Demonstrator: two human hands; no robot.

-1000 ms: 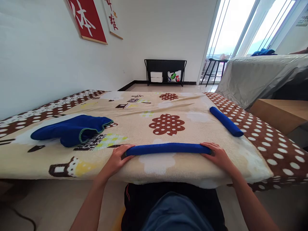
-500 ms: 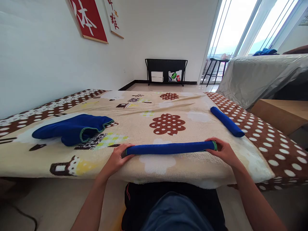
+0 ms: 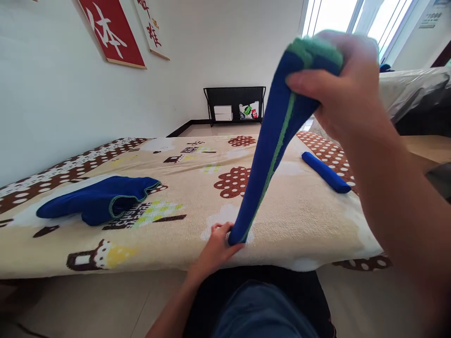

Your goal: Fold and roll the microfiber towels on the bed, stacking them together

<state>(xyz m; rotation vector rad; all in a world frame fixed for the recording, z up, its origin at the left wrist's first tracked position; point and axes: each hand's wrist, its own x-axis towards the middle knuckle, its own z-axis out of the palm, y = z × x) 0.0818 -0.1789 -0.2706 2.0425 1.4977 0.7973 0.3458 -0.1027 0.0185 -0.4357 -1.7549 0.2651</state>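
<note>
A long blue cloth with green stitched edging (image 3: 264, 155) is folded lengthwise into a strip and stands steeply tilted above the bed's near edge. My right hand (image 3: 347, 89) is raised high and closed around its upper end, thumb across the front. Down at the blanket, my left hand (image 3: 218, 246) is closed on the lower end. On the left lies a loose blue cloth piece shaped like a mitt (image 3: 98, 199), its green-edged opening facing right. A blue roll of cloth (image 3: 326, 172) rests on the right side, apart from both hands.
Under everything is a cream patterned blanket (image 3: 183, 188) with brown dotted borders, spread on a bed. A black rack (image 3: 234, 103) with a white box stands against the far wall. Plastic-covered furniture (image 3: 416, 94) is at the right.
The blue cloth has swung from lying flat along the near edge to a steep tilt. My right hand rose with its end; my left hand moved right, and the cloth's end has opened somewhat.
</note>
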